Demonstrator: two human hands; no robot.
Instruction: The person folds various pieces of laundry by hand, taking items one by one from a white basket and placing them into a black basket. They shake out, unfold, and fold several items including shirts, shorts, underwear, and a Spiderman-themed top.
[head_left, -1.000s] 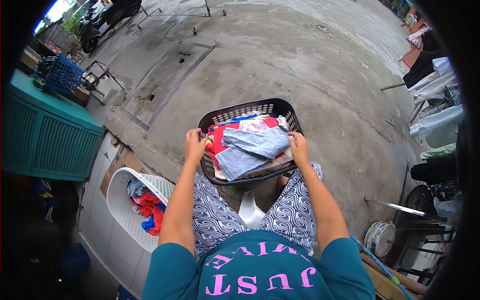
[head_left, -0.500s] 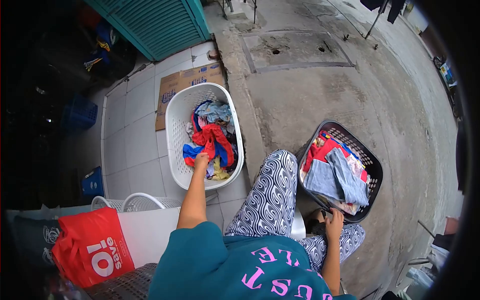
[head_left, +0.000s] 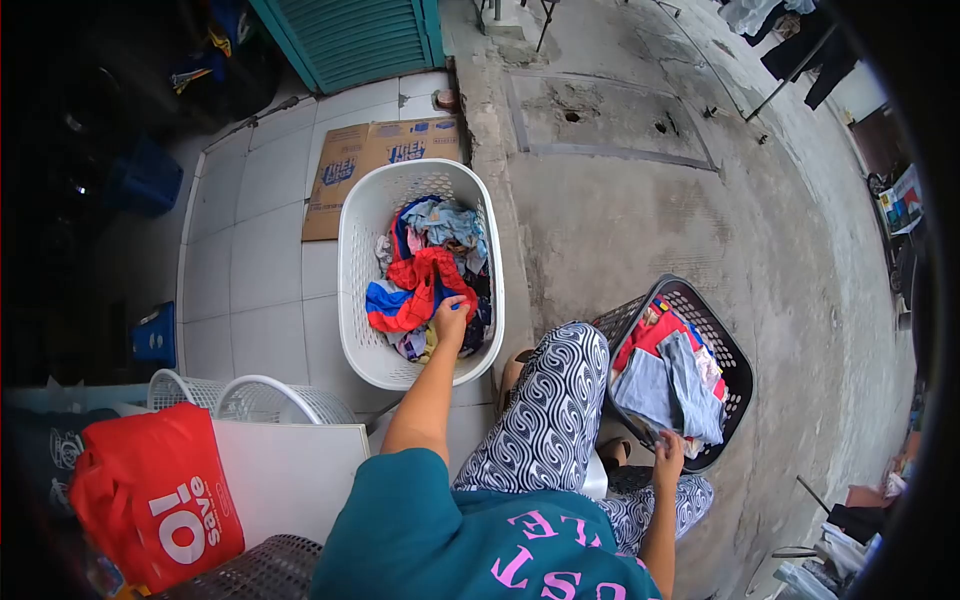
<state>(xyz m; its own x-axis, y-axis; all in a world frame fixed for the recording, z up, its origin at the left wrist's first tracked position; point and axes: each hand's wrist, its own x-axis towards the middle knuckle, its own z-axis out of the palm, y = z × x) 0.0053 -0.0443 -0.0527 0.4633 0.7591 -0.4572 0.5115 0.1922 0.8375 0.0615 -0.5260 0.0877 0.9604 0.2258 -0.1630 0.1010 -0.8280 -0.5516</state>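
My left hand reaches into the white laundry basket, its fingers closed on the edge of a red and blue garment. Around it lie crumpled clothes, among them a light blue piece and a yellow one. At the near corner of the black laundry basket, my right hand has its fingers closed around the rim. That basket leans toward me and holds grey-blue cloth lying on red and other coloured clothes.
Flattened cardboard lies on the tiles behind the white basket. A red bag, a white board and white baskets stand at left. Concrete ground stretches right; dark clothes hang at upper right.
My left hand has moved right across the red and blue garment inside the white basket. My right hand stays at the black basket's near corner. The whole view has shifted slightly.
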